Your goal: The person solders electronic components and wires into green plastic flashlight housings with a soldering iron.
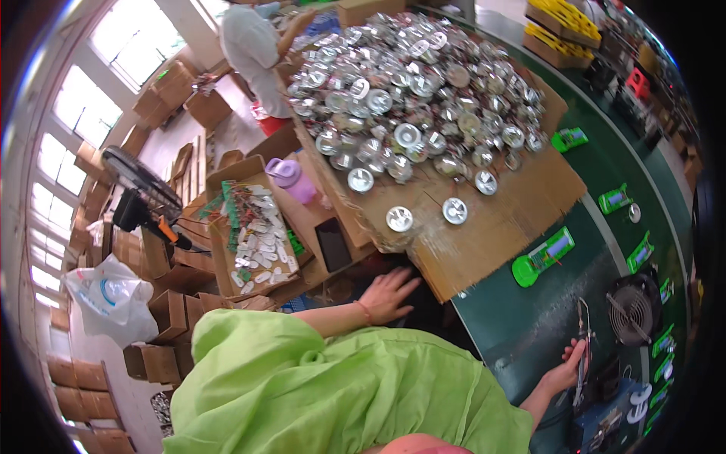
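My left hand [387, 296] is stretched out with its fingers spread, holding nothing, over a dark gap beside the cardboard edge. On the right, my right hand [566, 369] has its fingers closed around a slim metal tool that looks like a soldering iron [581, 359], its thin end pointing away from me. A bright green plastic housing [543, 258] with a pale cylinder in it lies on the dark green bench [495, 310], between my hands and farther off. Beyond it, a large heap of silver reflector cups [408, 135] with wires covers a cardboard sheet [505, 216].
A black round fan [634, 312] and a blue box unit [611, 420] stand at the right. Several green housings [615, 199] line the belt. At left are a carton of small white parts [261, 246], a purple bottle [293, 180] and a phone [332, 244]. Another person [253, 57] stands far off.
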A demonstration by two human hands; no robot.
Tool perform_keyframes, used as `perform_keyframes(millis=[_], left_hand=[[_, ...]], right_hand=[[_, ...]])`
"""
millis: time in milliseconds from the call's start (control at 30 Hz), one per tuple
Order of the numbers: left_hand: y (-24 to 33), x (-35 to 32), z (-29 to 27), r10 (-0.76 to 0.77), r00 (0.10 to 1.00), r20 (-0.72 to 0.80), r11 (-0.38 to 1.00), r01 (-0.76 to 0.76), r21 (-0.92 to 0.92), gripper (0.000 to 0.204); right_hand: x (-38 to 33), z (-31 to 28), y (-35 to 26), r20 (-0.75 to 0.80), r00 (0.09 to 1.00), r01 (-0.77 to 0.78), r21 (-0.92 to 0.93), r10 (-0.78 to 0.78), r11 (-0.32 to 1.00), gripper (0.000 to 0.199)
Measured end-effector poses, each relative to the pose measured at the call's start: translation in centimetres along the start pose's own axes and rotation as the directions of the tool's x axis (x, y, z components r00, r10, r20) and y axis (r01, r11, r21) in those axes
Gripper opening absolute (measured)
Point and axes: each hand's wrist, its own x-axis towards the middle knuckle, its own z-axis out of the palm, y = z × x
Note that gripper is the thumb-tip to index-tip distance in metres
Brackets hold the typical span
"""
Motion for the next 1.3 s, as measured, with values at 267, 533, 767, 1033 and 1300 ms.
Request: perform_keyframes(millis=[267,533,767,1033,1300], left_hand=[[1.5,3.9,1.5,0.053,0.989,0.14,0.987,-0.073,0.142,0.065],[1.2,4.1,1.1,0.066,0.988,0.141,0.991,-0.081,0.102,0.064],[0.9,3.8,1.0,0.063,0.99,0.126,0.992,-0.077,0.105,0.063],[0.2,3.9,1.6,0.058,0.993,0.101,0.994,-0.066,0.081,0.063],[-0.3,4.2,1.7,-0.006,0.993,0.121,0.998,-0.002,0.067,0.062]], right_hand=[[0.0,-0.5,-0.3,0.038,0.999,0.039,-0.078,-0.036,0.996,0.028],[0.1,-0.1,-0.6,0.011,0.999,0.034,-0.041,-0.033,0.999,0.029],[-0.5,0.2,-1.4,0.022,0.999,0.041,-0.104,-0.038,0.994,0.029],[-0.4,0.0,-0.5,0.056,0.998,-0.009,-0.076,0.013,0.997,0.033],[-0.3,0.4,-0.7,0.06,0.997,-0.033,-0.083,0.038,0.996,0.029]])
